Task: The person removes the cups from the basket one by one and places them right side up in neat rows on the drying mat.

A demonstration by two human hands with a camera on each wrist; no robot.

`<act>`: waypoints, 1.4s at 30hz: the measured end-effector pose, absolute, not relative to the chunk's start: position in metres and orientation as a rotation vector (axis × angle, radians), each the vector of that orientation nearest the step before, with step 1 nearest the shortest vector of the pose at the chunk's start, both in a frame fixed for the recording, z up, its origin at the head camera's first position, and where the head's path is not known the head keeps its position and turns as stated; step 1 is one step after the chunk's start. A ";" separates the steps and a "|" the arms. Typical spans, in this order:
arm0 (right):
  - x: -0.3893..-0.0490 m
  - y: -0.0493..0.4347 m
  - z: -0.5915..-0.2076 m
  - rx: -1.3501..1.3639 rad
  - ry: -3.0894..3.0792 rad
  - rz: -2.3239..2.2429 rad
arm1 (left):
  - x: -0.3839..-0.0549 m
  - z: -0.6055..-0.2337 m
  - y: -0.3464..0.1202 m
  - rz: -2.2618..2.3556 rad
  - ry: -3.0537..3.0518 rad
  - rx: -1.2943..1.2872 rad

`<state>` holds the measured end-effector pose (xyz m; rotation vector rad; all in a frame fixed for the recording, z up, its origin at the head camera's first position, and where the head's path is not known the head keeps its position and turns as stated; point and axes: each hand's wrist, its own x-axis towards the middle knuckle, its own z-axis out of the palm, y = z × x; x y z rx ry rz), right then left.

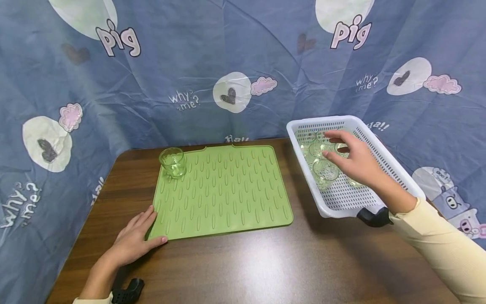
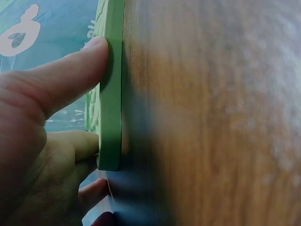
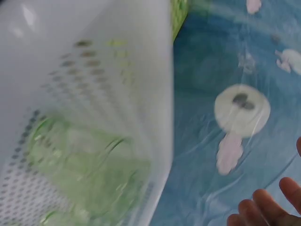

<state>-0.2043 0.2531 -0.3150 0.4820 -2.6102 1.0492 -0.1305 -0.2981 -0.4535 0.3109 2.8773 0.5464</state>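
A green ribbed drying mat [image 1: 228, 192] lies on the table, with one clear green glass cup [image 1: 173, 162] upright at its far left corner. My left hand [image 1: 134, 236] rests at the mat's near left corner. In the left wrist view the thumb [image 2: 80, 66] touches the mat's edge [image 2: 111, 103]. Above the white basket [image 1: 320, 119] hovers my right hand [image 1: 355, 158], fingers loosely bent and holding nothing. Several glass cups [image 1: 326, 171] stand in the basket, some partly hidden by the hand. The right wrist view shows fingers [image 3: 270, 212] apart from the cups [image 3: 94, 174].
The brown wooden table [image 1: 228, 270] extends in front of the mat. A blue patterned cloth [image 1: 152, 84] hangs behind it and at both sides. The basket's perforated walls rise around the cups, right of the mat.
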 end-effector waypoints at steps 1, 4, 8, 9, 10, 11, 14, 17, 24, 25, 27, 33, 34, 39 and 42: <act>-0.204 0.258 -0.317 0.453 -2.606 1.057 | -0.130 -0.453 -0.298 0.543 2.878 0.308; -0.203 0.273 -0.321 0.381 -2.590 1.080 | -0.129 -0.452 -0.298 0.538 2.877 0.297; -0.201 0.290 -0.324 0.309 -2.593 1.074 | -0.128 -0.451 -0.297 0.543 2.868 0.283; -0.200 0.294 -0.325 0.291 -2.602 1.070 | -0.127 -0.450 -0.297 0.549 2.863 0.277; -0.199 0.299 -0.326 0.272 -2.612 1.063 | -0.127 -0.450 -0.296 0.554 2.863 0.276; -0.199 0.303 -0.327 0.246 -2.622 1.052 | -0.126 -0.450 -0.296 0.555 2.866 0.279; -0.196 0.317 -0.333 0.166 -2.638 1.039 | -0.127 -0.449 -0.295 0.562 2.870 0.286; -0.195 0.327 -0.340 0.105 -2.635 1.041 | -0.129 -0.448 -0.295 0.547 2.883 0.300; -0.198 0.339 -0.355 0.085 -2.648 1.078 | -0.128 -0.448 -0.295 0.540 2.877 0.288; -0.198 0.339 -0.356 0.082 -2.650 1.074 | -0.128 -0.449 -0.295 0.538 2.880 0.292; -0.199 0.340 -0.359 0.081 -2.648 1.080 | -0.128 -0.449 -0.295 0.542 2.878 0.293; -0.201 0.348 -0.363 0.033 -2.647 1.080 | -0.128 -0.450 -0.296 0.541 2.874 0.282; -0.202 0.349 -0.363 0.019 -2.659 1.071 | -0.128 -0.450 -0.296 0.539 2.875 0.281; -0.206 0.358 -0.366 0.014 -2.782 0.949 | -0.128 -0.450 -0.295 0.537 2.875 0.282; -0.209 0.364 -0.371 0.038 -2.854 0.878 | -0.128 -0.450 -0.295 0.542 2.870 0.284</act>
